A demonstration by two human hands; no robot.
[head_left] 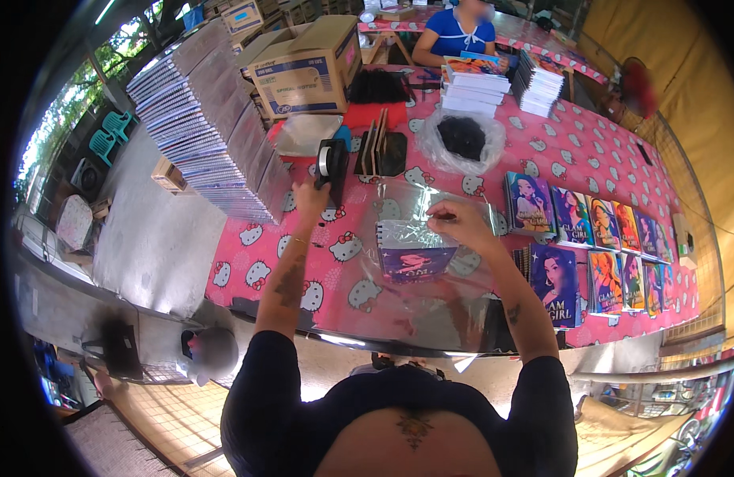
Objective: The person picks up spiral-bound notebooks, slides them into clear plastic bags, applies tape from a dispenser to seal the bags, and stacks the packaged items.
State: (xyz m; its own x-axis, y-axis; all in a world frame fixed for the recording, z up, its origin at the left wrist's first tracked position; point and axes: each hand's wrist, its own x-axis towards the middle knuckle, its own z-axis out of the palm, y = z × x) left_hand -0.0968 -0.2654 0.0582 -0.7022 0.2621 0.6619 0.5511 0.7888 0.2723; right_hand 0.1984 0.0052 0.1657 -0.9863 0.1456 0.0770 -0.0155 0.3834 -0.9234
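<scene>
plainly lettered covers: we see large pale titles across the glossy notebooks (572,216) set out in two rows at the right of the frame, each title below a drawn figure in purple, orange or blue tones.
box printing: the cardboard box (299,86) at the upper left of centre bears dark blue lettering, a dark band and a rounded emblem.
centre notebook: a spiral-bound notebook (415,257) lies mid-frame on clear plastic film (399,199); its upper part shows white, its lower part purple with a figure and a title cut short at the edge.
left hand: our left hand (310,199), left of centre, has its fingers closed on the lower part of a black tape dispenser (337,163) that carries a pale roll.
right hand: our right hand (461,222), right of centre, is half curled, fingertips touching the film above the notebook's right corner; whether they pinch it, we cannot tell.
tablecloth: beneath it all we have pink cloth (534,151) printed with white cat faces and red bows.
upper left: a tall stack of spiral-bound books (212,119) leans beside the box.
upper middle: a clear plastic bag (491,149) holds something black.
top: a person in a blue top (454,36) sits behind piled booklets (472,94).
</scene>
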